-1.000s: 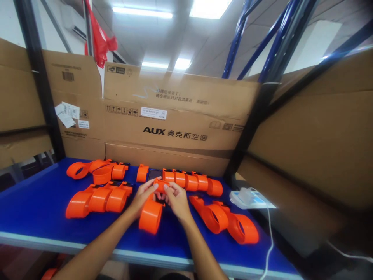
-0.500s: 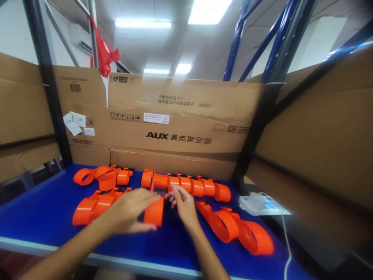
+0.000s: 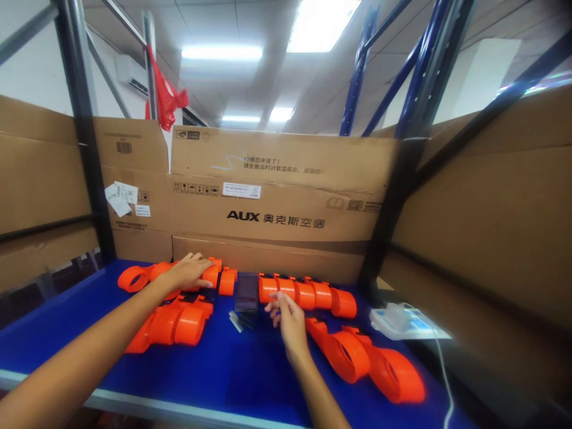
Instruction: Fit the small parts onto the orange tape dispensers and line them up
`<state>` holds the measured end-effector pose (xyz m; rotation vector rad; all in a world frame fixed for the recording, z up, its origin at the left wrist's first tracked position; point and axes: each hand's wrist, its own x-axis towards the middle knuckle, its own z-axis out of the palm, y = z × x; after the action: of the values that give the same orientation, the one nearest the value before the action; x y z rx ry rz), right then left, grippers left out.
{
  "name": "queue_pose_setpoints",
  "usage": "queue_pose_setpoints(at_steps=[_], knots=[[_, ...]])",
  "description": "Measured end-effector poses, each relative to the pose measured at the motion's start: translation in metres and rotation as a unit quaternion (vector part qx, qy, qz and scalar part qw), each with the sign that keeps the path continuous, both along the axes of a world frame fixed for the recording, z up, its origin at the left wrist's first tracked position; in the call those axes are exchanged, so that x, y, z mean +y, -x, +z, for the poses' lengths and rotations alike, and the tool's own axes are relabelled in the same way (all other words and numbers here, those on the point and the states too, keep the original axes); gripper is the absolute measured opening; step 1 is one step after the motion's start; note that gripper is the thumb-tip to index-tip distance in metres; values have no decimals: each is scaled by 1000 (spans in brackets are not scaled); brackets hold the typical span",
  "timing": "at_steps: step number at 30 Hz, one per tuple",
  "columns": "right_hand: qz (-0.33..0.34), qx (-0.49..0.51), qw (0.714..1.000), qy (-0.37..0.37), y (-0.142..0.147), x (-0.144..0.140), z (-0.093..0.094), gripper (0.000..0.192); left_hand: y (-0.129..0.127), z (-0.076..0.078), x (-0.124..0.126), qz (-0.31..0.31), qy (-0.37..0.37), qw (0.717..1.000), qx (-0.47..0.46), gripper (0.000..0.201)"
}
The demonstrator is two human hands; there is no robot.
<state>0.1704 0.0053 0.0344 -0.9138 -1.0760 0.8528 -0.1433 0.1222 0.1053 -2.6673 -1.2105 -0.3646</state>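
At the back left, my left hand (image 3: 191, 271) is closed around an orange looped band (image 3: 211, 274), fingers over its top and thumb below. Another orange loop (image 3: 227, 282) stands just right of it. In the middle, my right hand (image 3: 288, 322) hovers with loosely bent fingers apart, and nothing shows in it. It is closest to the back-right row of orange loops (image 3: 304, 295), which have black parts along their tops. Left of that hand sits a dark rectangular block (image 3: 247, 292), with small dark and pale strips (image 3: 235, 322) in front.
More orange loops (image 3: 190, 325) lie in a front-left row, and two larger ones (image 3: 400, 375) at the right. A white power strip (image 3: 409, 322) with a cable is at the table's right edge. Cardboard panels (image 3: 277, 202) and dark posts (image 3: 386, 220) enclose the blue table (image 3: 214, 381).
My left hand has left the orange loop it had at the middle and moved back and left to another. A loop now ends the front-left row. The dark block is uncovered.
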Motion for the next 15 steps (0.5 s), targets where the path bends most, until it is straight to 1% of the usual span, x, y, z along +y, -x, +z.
queue_pose_setpoints(at_steps=[4,7,9,12,15], knots=[[-3,3,1000,3,0,0,-2,53,-5,-17,15,24,33,999,32,67],[-4,7,1000,3,0,-1,-2,52,-6,-23,19,48,54,996,44,74],[-2,10,1000,3,0,-2,-1,51,-4,-21,20,66,73,994,46,81],[-3,14,1000,3,-1,-2,0,50,4,-14,22,81,108,990,39,90],[-5,16,1000,1,0,-3,0,50,20,-7,26,88,132,986,46,91]])
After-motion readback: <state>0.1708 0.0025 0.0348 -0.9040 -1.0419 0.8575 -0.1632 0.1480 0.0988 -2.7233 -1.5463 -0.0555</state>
